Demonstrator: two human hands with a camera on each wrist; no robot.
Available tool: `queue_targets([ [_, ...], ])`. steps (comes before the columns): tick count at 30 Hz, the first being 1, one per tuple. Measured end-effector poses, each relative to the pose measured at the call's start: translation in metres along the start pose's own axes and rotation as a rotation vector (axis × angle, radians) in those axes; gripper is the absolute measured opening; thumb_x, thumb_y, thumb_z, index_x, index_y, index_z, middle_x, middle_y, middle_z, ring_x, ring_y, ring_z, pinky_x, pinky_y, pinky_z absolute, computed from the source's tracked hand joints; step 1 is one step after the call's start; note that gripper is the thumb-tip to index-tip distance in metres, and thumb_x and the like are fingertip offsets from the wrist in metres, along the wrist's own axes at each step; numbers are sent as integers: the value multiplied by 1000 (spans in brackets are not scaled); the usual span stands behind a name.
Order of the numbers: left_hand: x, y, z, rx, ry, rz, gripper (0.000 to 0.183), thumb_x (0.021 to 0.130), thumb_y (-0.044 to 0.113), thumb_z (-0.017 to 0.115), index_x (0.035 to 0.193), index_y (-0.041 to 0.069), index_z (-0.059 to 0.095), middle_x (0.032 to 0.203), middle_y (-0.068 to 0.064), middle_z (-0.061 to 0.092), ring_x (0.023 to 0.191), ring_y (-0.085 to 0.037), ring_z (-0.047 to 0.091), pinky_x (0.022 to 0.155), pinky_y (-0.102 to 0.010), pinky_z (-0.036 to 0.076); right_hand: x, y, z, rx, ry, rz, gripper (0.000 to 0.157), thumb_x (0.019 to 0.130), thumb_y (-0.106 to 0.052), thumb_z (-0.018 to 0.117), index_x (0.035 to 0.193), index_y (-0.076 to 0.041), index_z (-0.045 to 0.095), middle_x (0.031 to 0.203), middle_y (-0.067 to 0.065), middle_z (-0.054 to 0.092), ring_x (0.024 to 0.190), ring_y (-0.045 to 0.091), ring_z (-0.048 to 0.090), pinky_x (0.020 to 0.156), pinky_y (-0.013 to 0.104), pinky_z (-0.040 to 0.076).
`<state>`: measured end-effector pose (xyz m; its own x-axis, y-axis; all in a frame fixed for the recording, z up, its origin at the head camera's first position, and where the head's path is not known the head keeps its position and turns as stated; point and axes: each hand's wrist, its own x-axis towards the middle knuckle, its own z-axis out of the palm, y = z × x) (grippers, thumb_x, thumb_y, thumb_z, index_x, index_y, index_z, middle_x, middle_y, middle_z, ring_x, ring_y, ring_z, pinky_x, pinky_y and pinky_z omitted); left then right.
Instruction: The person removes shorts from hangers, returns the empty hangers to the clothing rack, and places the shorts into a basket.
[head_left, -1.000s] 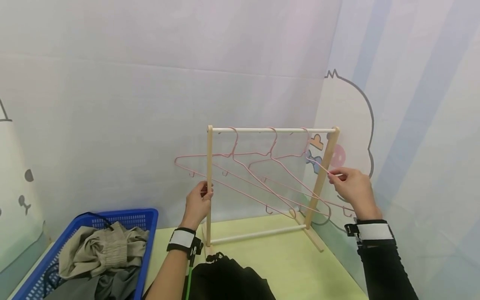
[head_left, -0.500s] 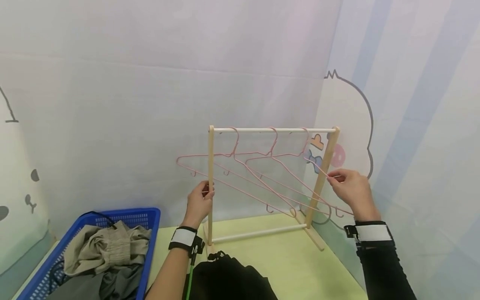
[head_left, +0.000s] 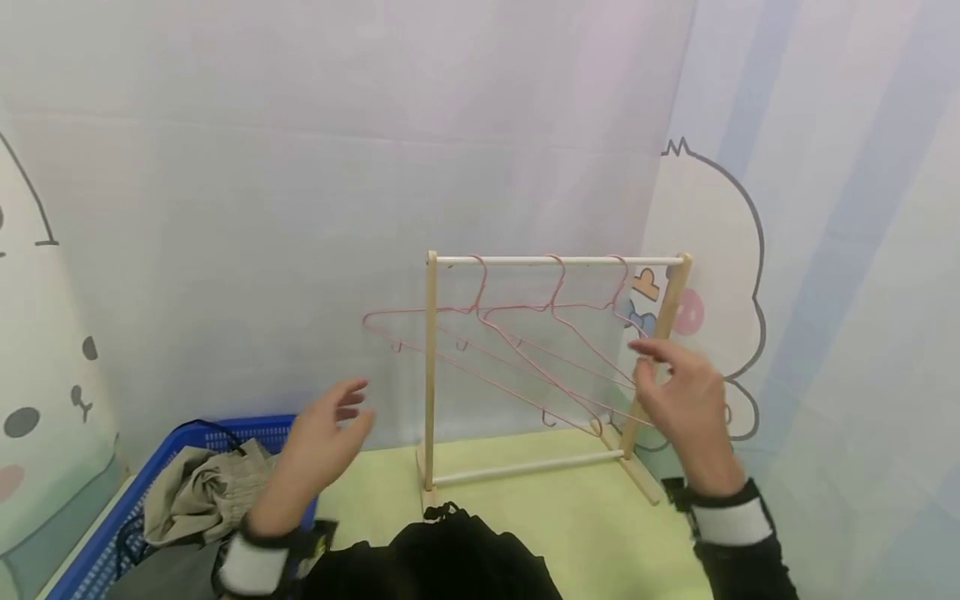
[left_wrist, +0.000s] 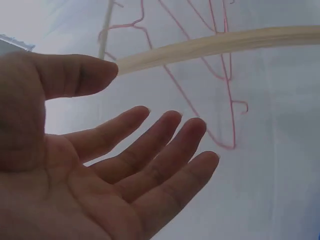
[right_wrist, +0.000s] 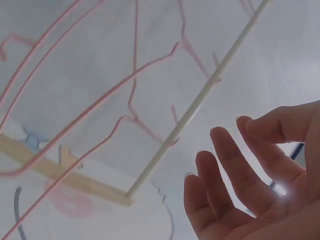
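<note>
A small rack (head_left: 517,261) of pale wooden posts and white rails stands on the table. Three thin pink clothes hangers hang from its top rail: a left one (head_left: 532,361), a middle one (head_left: 557,287) and a right one (head_left: 621,287). My left hand (head_left: 322,437) is in the air left of the rack, fingers spread and holding nothing. In the left wrist view, a wooden post (left_wrist: 225,43) passes behind its thumb. My right hand (head_left: 686,400) hovers at the rack's right end, apart from the hangers, with relaxed fingers and nothing in them.
A blue plastic basket (head_left: 281,423) stands at the left, holding beige cloth (head_left: 206,492) and dark grey cloth (head_left: 168,575). Black fabric (head_left: 450,567) with a cord lies at the near edge of the yellow-green tabletop (head_left: 585,517). Printed curtains close off the back and right.
My left hand has let go of the rack's left post and moved left toward the basket. My right hand has released the right hanger and drawn slightly down. The view has turned slightly left.
</note>
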<state>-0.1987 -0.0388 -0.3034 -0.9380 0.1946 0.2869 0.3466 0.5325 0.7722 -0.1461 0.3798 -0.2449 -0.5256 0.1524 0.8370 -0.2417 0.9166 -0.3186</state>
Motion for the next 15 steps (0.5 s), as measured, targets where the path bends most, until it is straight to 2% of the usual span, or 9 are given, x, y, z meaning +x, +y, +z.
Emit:
queue_targets([
  [1,-11,-4,-10,22,-1,-16,55,107,29,54,158,13,40,153,-22,50,136,-42,52,105,-59,49,-8,-8,3,27,8,-45,26,88,-1,68,108,-11,81,104,7,79,88,25,69,58,18,46],
  [2,-21,-10,-19,42,-2,-42,56,108,31,53,159,12,39,154,-22,49,136,-43,51,105,-60,48,-17,-17,7,60,8,-85,27,87,2,69,107,-11,81,103,5,79,87,23,69,64,15,47],
  [4,-37,-26,-37,100,23,-91,57,109,32,51,159,8,38,153,-26,48,135,-46,52,103,-61,49,-34,-32,14,133,-1,-171,30,84,6,70,107,-9,81,102,3,79,85,20,69,69,14,51],
  [7,-56,-53,-67,186,50,-227,63,110,37,46,160,2,31,154,-32,42,133,-53,48,96,-63,50,-59,-51,28,248,-50,-271,32,82,10,70,107,-8,79,100,1,78,82,15,68,68,16,53],
  [11,-79,-94,-101,251,127,-416,66,108,30,45,159,-7,24,151,-42,34,132,-62,40,93,-69,48,-99,-72,51,336,-240,-305,32,83,7,74,108,-13,78,99,-8,76,85,8,65,73,22,56],
  [15,-99,-142,-118,233,256,-598,68,103,13,47,159,-10,16,151,-45,27,133,-66,32,103,-76,36,-136,-80,78,270,-494,-351,27,93,-13,76,118,-24,75,112,-16,70,100,8,63,86,32,57],
])
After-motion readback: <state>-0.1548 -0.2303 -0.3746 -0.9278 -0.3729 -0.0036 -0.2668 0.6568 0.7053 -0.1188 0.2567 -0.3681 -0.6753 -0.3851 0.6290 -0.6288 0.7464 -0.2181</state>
